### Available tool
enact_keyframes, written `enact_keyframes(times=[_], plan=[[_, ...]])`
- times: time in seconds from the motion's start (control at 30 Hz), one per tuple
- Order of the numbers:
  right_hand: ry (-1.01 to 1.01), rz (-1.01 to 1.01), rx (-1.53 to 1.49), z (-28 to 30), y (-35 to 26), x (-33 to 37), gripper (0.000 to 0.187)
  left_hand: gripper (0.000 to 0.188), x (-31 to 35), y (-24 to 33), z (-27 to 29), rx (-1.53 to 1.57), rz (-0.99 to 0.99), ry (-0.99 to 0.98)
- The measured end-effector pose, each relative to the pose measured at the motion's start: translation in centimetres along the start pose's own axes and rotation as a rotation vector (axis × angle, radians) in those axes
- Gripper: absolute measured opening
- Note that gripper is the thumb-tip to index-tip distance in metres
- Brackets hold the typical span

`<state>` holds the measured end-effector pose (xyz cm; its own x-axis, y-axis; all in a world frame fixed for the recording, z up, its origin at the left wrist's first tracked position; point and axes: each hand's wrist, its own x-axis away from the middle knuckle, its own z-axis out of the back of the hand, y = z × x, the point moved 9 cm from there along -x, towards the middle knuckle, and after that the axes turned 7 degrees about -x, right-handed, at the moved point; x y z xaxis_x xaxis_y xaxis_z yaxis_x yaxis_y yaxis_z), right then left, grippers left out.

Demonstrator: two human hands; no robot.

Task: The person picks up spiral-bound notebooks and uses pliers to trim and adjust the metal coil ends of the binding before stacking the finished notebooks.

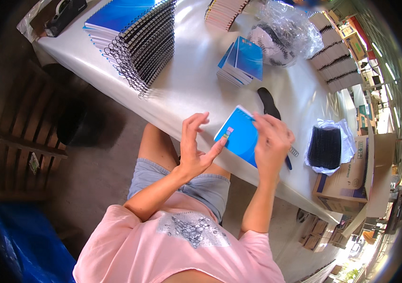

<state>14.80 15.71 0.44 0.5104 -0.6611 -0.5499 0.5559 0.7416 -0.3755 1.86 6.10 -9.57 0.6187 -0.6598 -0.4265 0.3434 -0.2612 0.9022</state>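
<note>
A small notebook with a blue cover lies at the table's near edge, with a row of holes or coil along its upper edge. My left hand is open at its left side, fingers apart and raised; the thumb tip reaches over the cover beside a small coloured label. My right hand is bent over the notebook's right side, fingers closed together near the upper corner; what they hold is hidden. Just right of that hand shows a short wire coil. Beyond it lies a black tool-like object, partly covered by the hand.
A tall stack of coil-bound blue notebooks stands at the back left. Small blue notebooks are piled mid-table, near a clear plastic bag with coils. Black coils on paper sit by a cardboard box at right.
</note>
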Motion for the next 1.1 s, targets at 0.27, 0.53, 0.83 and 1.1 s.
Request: enact_keyframes(times=[0.27,0.53,0.83,1.1], plan=[[0.038,0.055,0.059,-1.2,0.6,1.4,0.027,0.059,-1.7,-1.0,2.1,0.075,0.093,0.06],[-0.007,0.051,-0.059,-2.1,-0.3,1.3,0.024,0.058,-4.4,2.6,-0.2,-0.105,-0.142,-0.09],[-0.005,-0.093,-0.272,-1.5,-0.2,-0.2,0.013,0.039,-5.1,1.5,-1.9,0.012,-0.031,-0.191],[-0.139,-0.21,-0.246,-4.1,0.9,0.1,0.015,0.025,-4.1,-2.4,-3.1,0.164,0.148,-0.161]])
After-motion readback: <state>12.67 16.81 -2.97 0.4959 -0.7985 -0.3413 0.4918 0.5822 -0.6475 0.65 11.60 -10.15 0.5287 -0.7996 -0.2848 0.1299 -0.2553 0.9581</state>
